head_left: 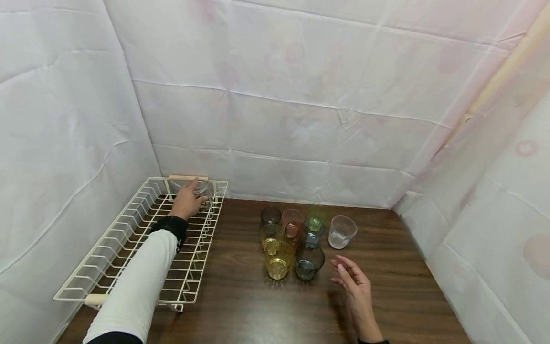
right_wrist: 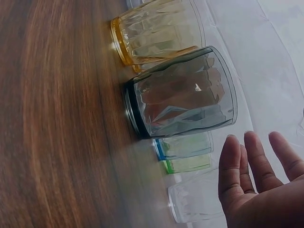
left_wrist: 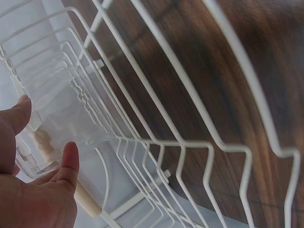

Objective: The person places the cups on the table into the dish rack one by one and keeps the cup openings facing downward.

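My left hand (head_left: 186, 201) reaches over the far end of the white wire dish rack (head_left: 187, 289). A clear glass (left_wrist: 66, 114) lies inside the rack's far corner, its base facing my hand. Spread thumb and fingers (left_wrist: 70, 159) of that hand are right at the glass's base, partly overlapping it. Above the wooden table, my right hand (head_left: 357, 291) has its fingers loosely extended, with nothing in them. Nearest to it are a dark grey glass (right_wrist: 183, 95) and a clear tumbler (head_left: 342, 232). Beside the grey one stands a yellow glass (head_left: 279, 260).
Several more coloured glasses cluster at the table's middle: a dark one (head_left: 270, 216), a smaller yellow one (head_left: 271, 236), a blue one (head_left: 313, 231) and a green one (head_left: 316, 217). White sheeting (head_left: 275, 124) walls in the back and both sides. The rack has wooden handles (head_left: 95, 299).
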Demonstrator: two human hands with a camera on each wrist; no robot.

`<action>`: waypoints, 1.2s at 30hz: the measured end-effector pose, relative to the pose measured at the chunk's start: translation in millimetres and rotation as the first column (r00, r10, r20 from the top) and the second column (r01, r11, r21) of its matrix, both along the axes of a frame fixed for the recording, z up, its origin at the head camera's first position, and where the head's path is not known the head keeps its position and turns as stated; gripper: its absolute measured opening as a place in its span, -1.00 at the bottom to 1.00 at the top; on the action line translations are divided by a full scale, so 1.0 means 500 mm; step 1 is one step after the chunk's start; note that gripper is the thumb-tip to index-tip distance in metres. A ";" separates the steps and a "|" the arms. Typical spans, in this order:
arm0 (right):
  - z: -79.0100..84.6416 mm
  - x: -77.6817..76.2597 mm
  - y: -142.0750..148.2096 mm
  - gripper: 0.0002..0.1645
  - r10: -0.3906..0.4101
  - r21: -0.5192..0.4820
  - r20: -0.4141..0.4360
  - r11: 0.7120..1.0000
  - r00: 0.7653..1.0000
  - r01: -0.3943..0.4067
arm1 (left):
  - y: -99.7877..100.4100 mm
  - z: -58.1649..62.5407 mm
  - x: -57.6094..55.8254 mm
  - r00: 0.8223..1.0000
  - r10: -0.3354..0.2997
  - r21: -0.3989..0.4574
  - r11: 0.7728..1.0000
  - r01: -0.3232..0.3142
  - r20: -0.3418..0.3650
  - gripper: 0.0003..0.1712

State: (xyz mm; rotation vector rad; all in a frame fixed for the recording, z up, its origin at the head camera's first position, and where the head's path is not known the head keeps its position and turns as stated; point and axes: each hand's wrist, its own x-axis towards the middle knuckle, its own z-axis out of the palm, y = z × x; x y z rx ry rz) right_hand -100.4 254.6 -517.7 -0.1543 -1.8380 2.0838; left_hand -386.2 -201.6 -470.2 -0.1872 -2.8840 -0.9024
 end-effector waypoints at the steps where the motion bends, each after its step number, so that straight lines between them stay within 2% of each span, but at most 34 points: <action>1: -0.001 0.001 -0.001 -0.60 0.002 -0.002 0.001 1.000 1.000 -0.002 | 0.003 -0.002 -0.001 1.000 -0.001 -0.008 1.000 0.001 -0.009 -0.03; 8: -0.003 0.008 -0.001 -0.53 0.001 0.014 0.020 1.000 1.000 -0.002 | 0.024 -0.007 -0.005 0.999 0.009 -0.025 1.000 -0.010 -0.039 -0.04; 19: -0.002 0.000 -0.004 -0.56 0.012 0.006 0.022 1.000 1.000 -0.012 | 0.030 -0.003 -0.010 0.998 -0.004 0.015 1.000 0.003 0.062 -0.06; 24: -0.003 0.002 -0.007 -0.58 0.017 0.004 0.031 1.000 0.999 -0.017 | 0.032 -0.005 -0.015 0.997 -0.006 0.030 1.000 0.004 0.075 -0.04; 36: 0.000 0.005 -0.005 -0.54 0.008 0.009 0.045 1.000 0.999 -0.009 | 0.034 -0.003 -0.021 0.995 -0.002 0.007 1.000 0.001 0.101 -0.03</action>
